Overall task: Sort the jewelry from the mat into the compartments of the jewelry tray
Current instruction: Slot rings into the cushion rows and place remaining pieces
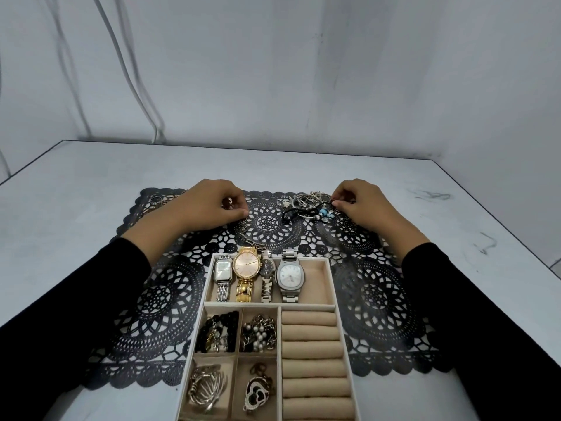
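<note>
Left hand (209, 205) rests beside chain (249, 237) angled toward tray (332, 287).

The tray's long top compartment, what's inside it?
Four watches side by side: silver rectangular watch, gold watch, small dark-dial watch, white-dial watch. Bare lining at right; whatever lies beneath them is covered.

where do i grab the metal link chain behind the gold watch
Probably pinch the metal link chain at its far end, from above, by the left hand: it lies flat on the black lace mat, its near end crowded against the beige tray's rim.
</note>
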Tool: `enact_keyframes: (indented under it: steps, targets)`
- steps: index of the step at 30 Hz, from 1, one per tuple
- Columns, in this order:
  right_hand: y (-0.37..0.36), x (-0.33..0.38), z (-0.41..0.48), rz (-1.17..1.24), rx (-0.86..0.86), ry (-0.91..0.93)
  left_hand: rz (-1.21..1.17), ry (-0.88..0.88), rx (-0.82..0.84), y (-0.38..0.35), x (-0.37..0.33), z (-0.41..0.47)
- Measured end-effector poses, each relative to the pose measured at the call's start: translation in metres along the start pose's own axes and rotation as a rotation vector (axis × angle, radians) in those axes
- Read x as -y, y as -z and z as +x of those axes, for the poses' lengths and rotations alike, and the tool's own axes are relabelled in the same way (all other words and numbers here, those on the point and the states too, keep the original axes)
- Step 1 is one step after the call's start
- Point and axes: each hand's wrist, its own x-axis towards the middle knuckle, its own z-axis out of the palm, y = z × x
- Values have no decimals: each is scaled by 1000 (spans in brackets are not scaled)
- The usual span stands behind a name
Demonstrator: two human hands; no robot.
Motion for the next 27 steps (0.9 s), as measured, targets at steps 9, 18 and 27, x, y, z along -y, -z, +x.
enact_keyframes:
  steps: [9,18,27]
  targets:
    - [0,-6,-6,217,-97,-36,-52,53,68,10,6,-2]
    - [4,-7,-7,350,-170,-55,-66,-18,47,6,2,-3]
    - [2,-7,-6,373,-181,-58,11,-29,2,5,1,-4]
